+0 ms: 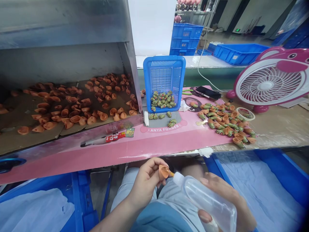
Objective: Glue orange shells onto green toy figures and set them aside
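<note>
Between its thumb and fingers, my left hand [146, 184] pinches a small orange cup-shaped piece [163, 172], its hollow side turned toward the right. My right hand [229, 196] is wrapped around a translucent squeeze bottle [209, 201] with a white cap and a thin brownish tip. That tip reaches the rim or inside of the orange piece; I cannot tell exactly where it touches. Both hands are over my lap, in front of the table edge. On the pink mat [145, 143] to the right lies a pile of orange pieces joined with green ones [225, 120].
Many orange pieces [74, 119] lie inside a metal-framed box at left. A tilted blue basket [164, 83] holds small green pieces, with several more before it. A pink fan [267, 83] stands at right, near a phone [208, 92]. Blue crates [74, 193] flank my legs.
</note>
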The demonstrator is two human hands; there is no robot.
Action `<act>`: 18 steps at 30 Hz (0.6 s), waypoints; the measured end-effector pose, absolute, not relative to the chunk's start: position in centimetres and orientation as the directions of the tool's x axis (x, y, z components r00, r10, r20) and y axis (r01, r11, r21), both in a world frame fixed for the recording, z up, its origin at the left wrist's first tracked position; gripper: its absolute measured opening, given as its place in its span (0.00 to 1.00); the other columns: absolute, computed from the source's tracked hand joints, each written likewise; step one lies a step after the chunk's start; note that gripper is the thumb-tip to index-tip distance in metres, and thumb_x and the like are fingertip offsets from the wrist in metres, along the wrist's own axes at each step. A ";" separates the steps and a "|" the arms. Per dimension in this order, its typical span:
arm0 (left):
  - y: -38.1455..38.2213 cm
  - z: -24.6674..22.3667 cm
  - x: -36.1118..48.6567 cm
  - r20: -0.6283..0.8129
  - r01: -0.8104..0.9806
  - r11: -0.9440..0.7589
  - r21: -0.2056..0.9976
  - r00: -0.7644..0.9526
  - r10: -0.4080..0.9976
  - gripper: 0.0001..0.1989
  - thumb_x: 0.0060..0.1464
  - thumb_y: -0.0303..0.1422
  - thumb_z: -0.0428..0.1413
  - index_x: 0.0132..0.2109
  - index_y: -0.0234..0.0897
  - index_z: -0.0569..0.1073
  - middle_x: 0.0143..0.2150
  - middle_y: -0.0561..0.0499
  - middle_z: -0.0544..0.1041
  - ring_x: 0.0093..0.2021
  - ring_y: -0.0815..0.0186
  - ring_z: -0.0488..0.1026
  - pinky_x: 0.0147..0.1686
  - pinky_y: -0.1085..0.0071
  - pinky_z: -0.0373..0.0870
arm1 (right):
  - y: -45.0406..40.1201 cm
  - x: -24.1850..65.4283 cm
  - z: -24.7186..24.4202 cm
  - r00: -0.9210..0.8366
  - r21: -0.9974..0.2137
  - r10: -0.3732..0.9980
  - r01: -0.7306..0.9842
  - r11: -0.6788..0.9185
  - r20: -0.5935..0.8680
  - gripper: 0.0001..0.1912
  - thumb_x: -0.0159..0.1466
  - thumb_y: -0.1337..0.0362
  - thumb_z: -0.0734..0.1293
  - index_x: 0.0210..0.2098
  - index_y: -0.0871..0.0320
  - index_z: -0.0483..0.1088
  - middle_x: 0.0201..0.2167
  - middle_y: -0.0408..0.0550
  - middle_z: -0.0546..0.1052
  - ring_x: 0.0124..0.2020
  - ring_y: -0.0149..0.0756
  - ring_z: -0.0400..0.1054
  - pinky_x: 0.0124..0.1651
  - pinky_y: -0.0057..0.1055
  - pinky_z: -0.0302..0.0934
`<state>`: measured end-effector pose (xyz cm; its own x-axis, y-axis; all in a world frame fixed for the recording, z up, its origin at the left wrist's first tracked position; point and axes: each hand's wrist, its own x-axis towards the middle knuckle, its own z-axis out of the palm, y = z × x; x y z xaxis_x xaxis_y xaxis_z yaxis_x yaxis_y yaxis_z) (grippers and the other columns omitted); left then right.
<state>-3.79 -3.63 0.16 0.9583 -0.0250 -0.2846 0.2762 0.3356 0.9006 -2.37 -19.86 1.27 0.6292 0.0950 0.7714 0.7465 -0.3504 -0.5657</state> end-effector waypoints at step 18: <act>-3.6 -0.1 -3.6 -0.296 0.287 0.353 0.891 0.955 -0.030 0.04 0.47 0.30 0.53 0.32 0.34 0.66 0.25 0.52 0.71 0.19 0.74 0.62 0.18 0.77 0.52 | -19.7 -2.6 1.1 0.664 -0.626 0.071 0.732 -0.269 0.745 0.18 0.55 0.57 0.63 0.43 0.57 0.65 0.19 0.45 0.67 0.20 0.37 0.62 0.17 0.31 0.55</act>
